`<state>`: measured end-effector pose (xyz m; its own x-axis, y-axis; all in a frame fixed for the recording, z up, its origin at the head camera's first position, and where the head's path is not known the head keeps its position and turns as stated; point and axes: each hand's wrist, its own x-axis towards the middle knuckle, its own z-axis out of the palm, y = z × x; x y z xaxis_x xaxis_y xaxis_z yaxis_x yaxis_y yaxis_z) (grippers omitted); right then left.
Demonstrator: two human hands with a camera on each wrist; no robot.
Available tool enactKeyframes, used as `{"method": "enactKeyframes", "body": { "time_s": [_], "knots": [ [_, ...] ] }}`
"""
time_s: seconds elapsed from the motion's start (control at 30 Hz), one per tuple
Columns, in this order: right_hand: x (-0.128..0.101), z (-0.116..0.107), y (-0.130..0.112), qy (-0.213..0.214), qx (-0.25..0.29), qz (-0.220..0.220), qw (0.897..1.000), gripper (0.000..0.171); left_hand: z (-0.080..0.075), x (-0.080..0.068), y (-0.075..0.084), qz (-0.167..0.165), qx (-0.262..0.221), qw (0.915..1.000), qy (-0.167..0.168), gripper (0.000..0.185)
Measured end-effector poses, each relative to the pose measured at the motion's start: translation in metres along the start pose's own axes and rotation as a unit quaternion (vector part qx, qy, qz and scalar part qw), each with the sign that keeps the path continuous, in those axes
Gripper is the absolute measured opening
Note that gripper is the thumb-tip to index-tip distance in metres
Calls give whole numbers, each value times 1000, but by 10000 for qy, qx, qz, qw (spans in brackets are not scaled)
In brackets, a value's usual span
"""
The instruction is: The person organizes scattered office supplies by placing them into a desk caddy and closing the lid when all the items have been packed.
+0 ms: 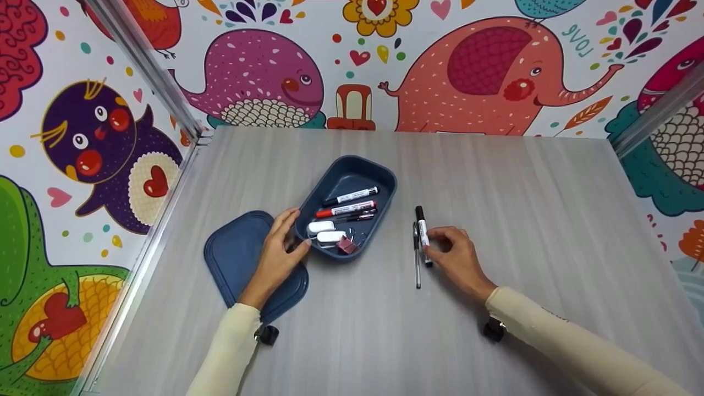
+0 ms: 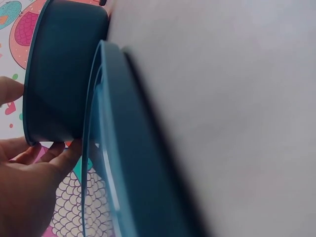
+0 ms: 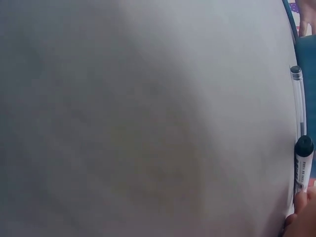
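A blue rectangular box (image 1: 379,220) stands on the table with its lid off. My left hand (image 1: 278,261) rests against its near-left outer wall, thumb and fingers spread along the corner; the left wrist view shows the fingertips (image 2: 69,155) at the box wall (image 2: 69,69). To the right of the box, my right hand (image 1: 456,258) pinches a black-capped whiteboard marker (image 1: 423,234) between thumb and index finger. A clear-barrelled pen (image 1: 417,264) lies alongside the marker, on its left. In the right wrist view the marker (image 3: 303,160) shows only at the right edge.
Inside the box lie a black marker (image 1: 352,196), a red marker (image 1: 346,209), a dark pen (image 1: 355,217), two white oblong pieces (image 1: 331,236) and a small maroon item (image 1: 346,245). The blue lid (image 1: 236,258) lies under my left forearm. A patterned wall (image 1: 363,71) borders the table.
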<state>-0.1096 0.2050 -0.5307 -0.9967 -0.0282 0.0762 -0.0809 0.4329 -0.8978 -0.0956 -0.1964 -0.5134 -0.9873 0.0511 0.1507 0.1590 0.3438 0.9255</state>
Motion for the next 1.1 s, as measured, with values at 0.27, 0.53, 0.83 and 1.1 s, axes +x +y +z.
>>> {"method": "enactKeyframes", "body": {
  "time_s": [0.27, 0.53, 0.83, 1.1],
  "knots": [
    [4, 5, 0, 93, -266, -101, 9996, 31, -1, 0, 0, 42, -35, 10000, 2, 71],
    [8, 7, 1, 207, -566, -228, 9979, 30, -1, 0, -1, 187, -41, 9998, 18, 70],
    [14, 7, -2, 273, -1000, -155, 9945, 21, 0, 0, -2, 186, -118, 9998, -14, 70],
    [20, 5, -5, 281, -1271, -225, 9912, 12, -1, 0, -2, 150, -195, 9997, -21, 70]
  ]
}}
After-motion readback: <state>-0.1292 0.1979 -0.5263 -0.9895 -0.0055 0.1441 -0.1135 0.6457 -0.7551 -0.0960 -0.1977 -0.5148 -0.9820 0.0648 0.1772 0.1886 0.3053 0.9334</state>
